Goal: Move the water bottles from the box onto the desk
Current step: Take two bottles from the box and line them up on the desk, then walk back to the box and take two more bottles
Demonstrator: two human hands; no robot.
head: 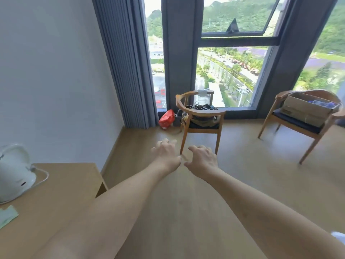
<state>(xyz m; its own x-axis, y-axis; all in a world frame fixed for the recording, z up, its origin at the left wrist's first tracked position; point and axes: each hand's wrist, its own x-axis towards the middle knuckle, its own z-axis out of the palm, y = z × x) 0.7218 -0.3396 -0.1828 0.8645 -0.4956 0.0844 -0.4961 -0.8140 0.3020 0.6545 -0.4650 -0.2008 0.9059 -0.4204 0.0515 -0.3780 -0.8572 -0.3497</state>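
Cardboard shows at about two o'clock: the box (306, 108) sits on the dark seat of a wooden chair (291, 126) near the window, well apart from our hands. Its top is open, and inside we see only a blurred patch of blue and clear shapes, likely the water bottles (322, 104); we cannot count them or tell how they lie, and the frame edge cuts off the box's right end. A second wooden chair (200, 116) stands at twelve o'clock, its seat heaped with a dark bag and tangled cords that we cannot sort out. A red bag (166, 118) lies on the floor just left of it, below the grey curtain (127, 62). Our left hand (167, 156) and right hand (202, 158) hang over the wooden floor, stretched forward side by side, thumbs nearly meeting. Both have fingers spread and loosely bent, and neither holds anything. The fingertips point away from us, so their undersides are hidden. The desk (61, 187) lies at eight o'clock, its left and near parts cut off by the frame. On it stands a white kettle (14, 174), partly out of view, with a pale cord looping behind it, and a green paper slip (7, 215) at the edge.
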